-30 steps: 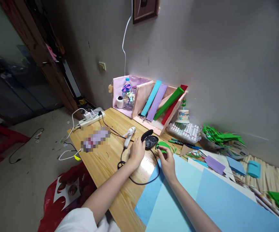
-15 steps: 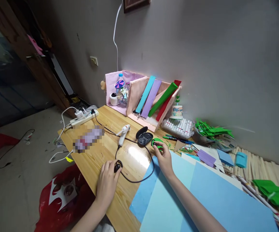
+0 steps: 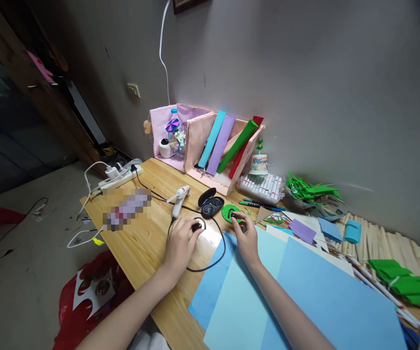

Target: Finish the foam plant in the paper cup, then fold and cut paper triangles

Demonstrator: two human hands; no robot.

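Note:
My left hand [image 3: 179, 243] is closed in a pinch on a small black earbud-like piece [image 3: 196, 226], just above the wooden table [image 3: 147, 243]. My right hand [image 3: 245, 237] pinches another small black piece [image 3: 233, 215] over a round green paper scrap [image 3: 227, 213]. An open black case [image 3: 210, 204] lies between and just beyond both hands. A white glue gun [image 3: 178, 199] rests left of the case. Its black cord [image 3: 210, 265] loops across the table between my hands.
Large blue paper sheets [image 3: 304, 296] cover the table's near right. At the back stand a pink organiser [image 3: 195, 138] with coloured foam rolls and a box of markers [image 3: 262, 184]. A power strip [image 3: 120, 179] sits at the left corner. Green cuttings [image 3: 310, 189] lie right.
My left hand went from the case down to the cord's loop near the front edge, then came back up toward the case with the black piece. My right hand stayed by the green scrap.

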